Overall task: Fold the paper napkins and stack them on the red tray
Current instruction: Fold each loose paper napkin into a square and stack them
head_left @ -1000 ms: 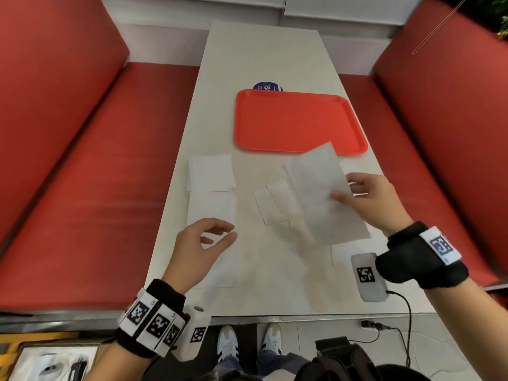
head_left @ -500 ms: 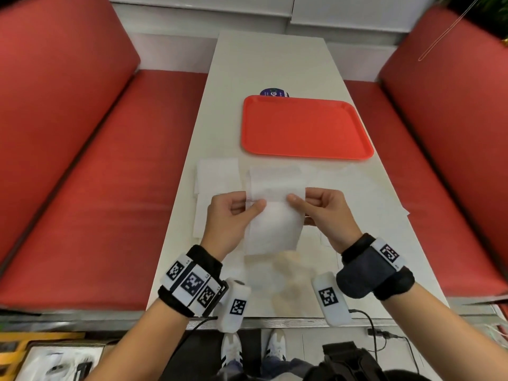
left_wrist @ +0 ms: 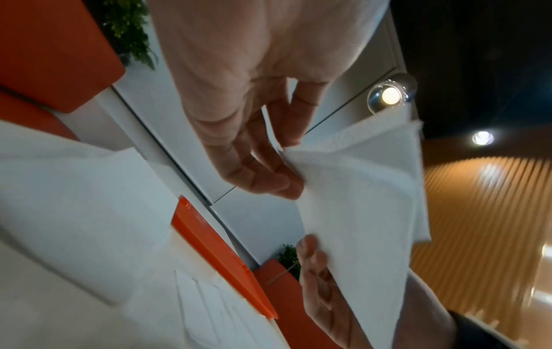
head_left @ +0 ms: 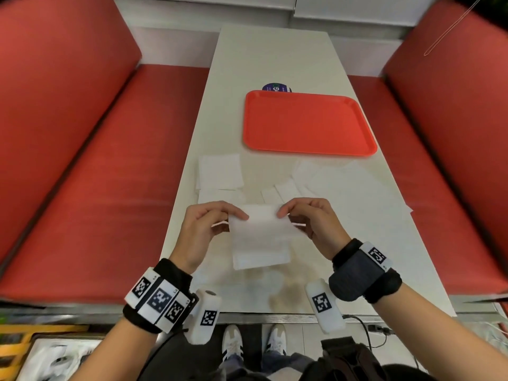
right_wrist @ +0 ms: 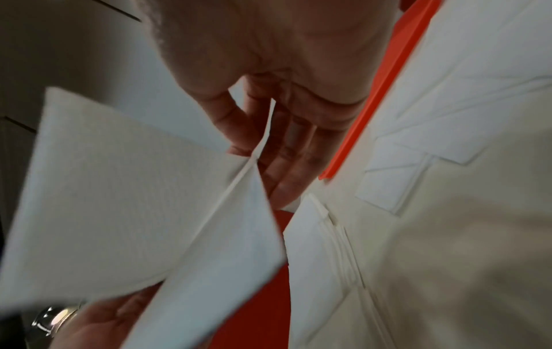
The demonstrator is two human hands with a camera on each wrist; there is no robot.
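A white paper napkin (head_left: 261, 237) hangs doubled over above the near part of the table, held by both hands at its top fold. My left hand (head_left: 209, 229) pinches the left top corner; in the left wrist view its fingers (left_wrist: 269, 179) pinch the napkin (left_wrist: 364, 212). My right hand (head_left: 310, 224) pinches the right top corner, and the right wrist view shows its fingers (right_wrist: 283, 165) on the napkin (right_wrist: 134, 200). The red tray (head_left: 308, 122) lies bare further up the table. More napkins lie flat at the left (head_left: 220, 171) and at the right (head_left: 343, 185).
The white table (head_left: 275, 56) runs between two red benches (head_left: 123, 188) (head_left: 439, 188). A round blue sticker (head_left: 276, 88) peeks out behind the tray. The table's near edge (head_left: 275, 316) is metal-trimmed. A cable (head_left: 365, 334) hangs below the right wrist.
The right hand carried the napkin from the right to the middle, and the left hand took hold of it. The far half has since folded down, so the napkin hangs doubled.
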